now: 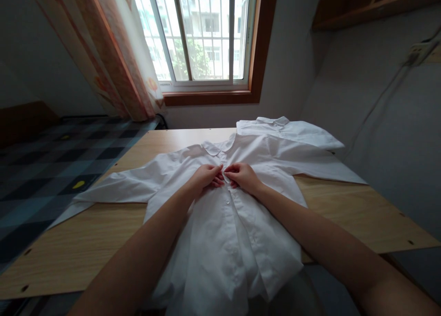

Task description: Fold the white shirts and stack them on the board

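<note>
A white long-sleeved shirt (210,242) lies face up, its sleeves spread to both sides and its collar (218,147) toward the window. My left hand (209,176) pinches the left edge of its front opening, a little below the collar. Close beside it, my right hand (242,174) pinches the opposite front edge. The fingertips of both hands nearly meet at the button line. Below them the front hangs open, with a small button (228,202) showing on the left edge. The shirt's hem drops over the near table edge.
The shirt rests on a light wooden table (117,242). A folded white shirt (292,131) lies at the back right, partly under the spread sleeve's side. To the left is a bed with a checked cover (69,155). A curtain (113,54) hangs beside the window (206,40).
</note>
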`<state>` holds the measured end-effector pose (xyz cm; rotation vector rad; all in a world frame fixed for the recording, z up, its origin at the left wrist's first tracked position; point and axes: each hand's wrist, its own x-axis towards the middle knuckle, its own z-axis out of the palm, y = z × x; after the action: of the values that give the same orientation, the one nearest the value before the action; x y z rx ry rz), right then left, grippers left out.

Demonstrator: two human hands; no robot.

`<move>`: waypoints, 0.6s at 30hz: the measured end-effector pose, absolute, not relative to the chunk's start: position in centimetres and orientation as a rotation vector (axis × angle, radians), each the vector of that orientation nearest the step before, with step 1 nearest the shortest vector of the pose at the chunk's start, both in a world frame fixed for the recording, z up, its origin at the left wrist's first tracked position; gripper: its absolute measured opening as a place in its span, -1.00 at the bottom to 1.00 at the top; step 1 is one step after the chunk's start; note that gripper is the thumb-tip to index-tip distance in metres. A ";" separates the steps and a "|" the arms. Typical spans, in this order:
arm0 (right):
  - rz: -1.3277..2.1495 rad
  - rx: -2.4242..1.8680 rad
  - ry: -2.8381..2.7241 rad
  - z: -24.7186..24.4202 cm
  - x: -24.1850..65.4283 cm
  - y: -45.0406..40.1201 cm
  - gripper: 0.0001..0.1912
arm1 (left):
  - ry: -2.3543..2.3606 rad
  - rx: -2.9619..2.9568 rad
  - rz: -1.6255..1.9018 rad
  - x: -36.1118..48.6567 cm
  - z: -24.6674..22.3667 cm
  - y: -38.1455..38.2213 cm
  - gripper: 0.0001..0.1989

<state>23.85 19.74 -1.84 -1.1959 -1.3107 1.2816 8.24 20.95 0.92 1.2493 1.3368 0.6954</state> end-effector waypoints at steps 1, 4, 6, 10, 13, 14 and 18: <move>1.241 -1.217 -1.330 -1.9 23.7 19.7 -0.98 | 1.345 1.261 0.695 8.3 0.8 21.0 -0.61; 1.116 -1.264 -1.419 -1.9 23.4 19.5 -0.96 | 1.365 1.291 0.686 8.4 0.7 20.9 -0.62; 1.011 -1.281 -1.498 -1.9 23.3 19.4 -0.93 | 1.376 1.294 0.679 8.4 0.9 20.8 -0.65; 0.853 -1.315 -1.589 -2.1 23.4 19.5 -0.90 | 1.392 1.253 0.692 8.7 1.3 20.4 -0.73; 0.823 -1.320 -1.617 -2.2 23.3 19.8 -0.92 | 1.385 1.211 0.705 8.8 1.6 20.2 -0.77; 0.827 -1.317 -1.622 -2.1 23.3 19.8 -0.92 | 1.380 1.204 0.711 8.9 1.7 20.2 -0.78; 0.958 -1.316 -1.573 -1.8 23.5 19.6 -0.96 | 1.390 1.202 0.683 8.8 1.7 20.4 -0.77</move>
<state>23.47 19.62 -1.76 -1.3157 -1.5733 0.9578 8.80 20.40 1.73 1.2025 1.3900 0.6830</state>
